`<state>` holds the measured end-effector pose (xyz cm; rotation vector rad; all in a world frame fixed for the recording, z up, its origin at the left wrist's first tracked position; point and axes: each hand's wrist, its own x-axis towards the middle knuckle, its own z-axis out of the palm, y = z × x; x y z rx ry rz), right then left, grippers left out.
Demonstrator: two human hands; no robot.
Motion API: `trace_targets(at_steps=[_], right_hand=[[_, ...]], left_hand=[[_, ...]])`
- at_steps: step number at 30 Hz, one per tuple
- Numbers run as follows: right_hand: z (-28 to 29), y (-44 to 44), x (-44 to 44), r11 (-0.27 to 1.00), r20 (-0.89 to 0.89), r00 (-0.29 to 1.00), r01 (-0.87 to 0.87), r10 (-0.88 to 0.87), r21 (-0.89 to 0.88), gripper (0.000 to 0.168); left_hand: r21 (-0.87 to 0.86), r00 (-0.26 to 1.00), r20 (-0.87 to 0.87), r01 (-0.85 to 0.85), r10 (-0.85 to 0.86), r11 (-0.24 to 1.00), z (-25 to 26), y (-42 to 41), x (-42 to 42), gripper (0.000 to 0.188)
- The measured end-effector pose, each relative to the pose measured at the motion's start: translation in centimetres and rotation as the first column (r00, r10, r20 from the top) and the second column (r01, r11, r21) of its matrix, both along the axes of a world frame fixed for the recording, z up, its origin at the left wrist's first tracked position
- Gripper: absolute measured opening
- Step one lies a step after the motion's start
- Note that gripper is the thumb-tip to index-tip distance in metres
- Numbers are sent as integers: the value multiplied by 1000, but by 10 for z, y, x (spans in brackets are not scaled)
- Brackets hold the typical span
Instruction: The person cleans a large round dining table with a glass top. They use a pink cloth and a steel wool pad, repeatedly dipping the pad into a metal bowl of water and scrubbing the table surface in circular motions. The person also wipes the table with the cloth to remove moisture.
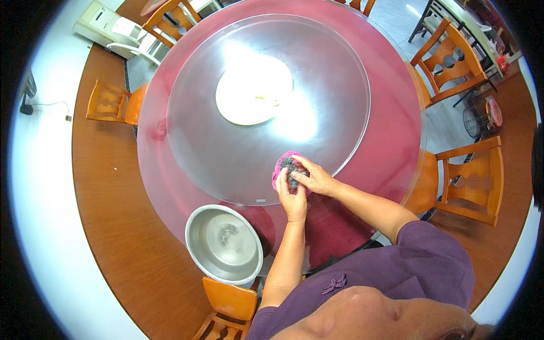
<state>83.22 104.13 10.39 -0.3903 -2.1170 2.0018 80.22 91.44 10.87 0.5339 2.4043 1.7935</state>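
Note:
Over the near edge of a round glass turntable [204, 161], my left hand [292, 197] and my right hand [314, 175] together hold a dark grey, mottled, crumpled thing [291, 170]. What it is made of is too blurred to tell. A bright pink cloth or bag [276, 174] shows behind and around it, close to my fingers; I cannot tell which hand holds it. A wide metal basin [225, 242], with what may be water in it, stands at the table's near left edge. Farther back, a pale round thing [250, 93] lies on the turntable under strong glare.
The turntable sits on a round table with a red cover [382, 127] under glass. Wooden chairs [471, 182] [450, 63] stand on the right, another chair [112, 104] on the left, and one more chair [229, 299] just below the basin.

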Motion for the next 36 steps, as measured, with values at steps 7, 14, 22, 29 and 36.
trace_targets(at_steps=[7, 14, 22, 29, 36], right_hand=[[-26, 45, 22, 892, 104, 913, 408, -395, -195, 53], [-21, 58, 52, 744, -62, 918, 355, -391, 565, 49], [-44, 38, 70, 605, 125, 967, 34, -220, 795, 47], [-48, 32, 70, 554, 136, 972, -6, -194, 832, 46], [-40, 19, 66, 556, 187, 973, -82, -135, 827, 52]], left_hand=[[-127, 963, -164, 192, -212, 973, 3, 16, 11, 56], [-597, 933, -183, 144, -309, 789, -19, 9, 14, 69], [-669, 916, -226, 102, -333, 736, -33, -4, 6, 62], [-675, 953, -269, -84, -139, 733, -36, -17, -3, 58], [-380, 895, -406, -348, 183, 857, -55, -50, -40, 48]])
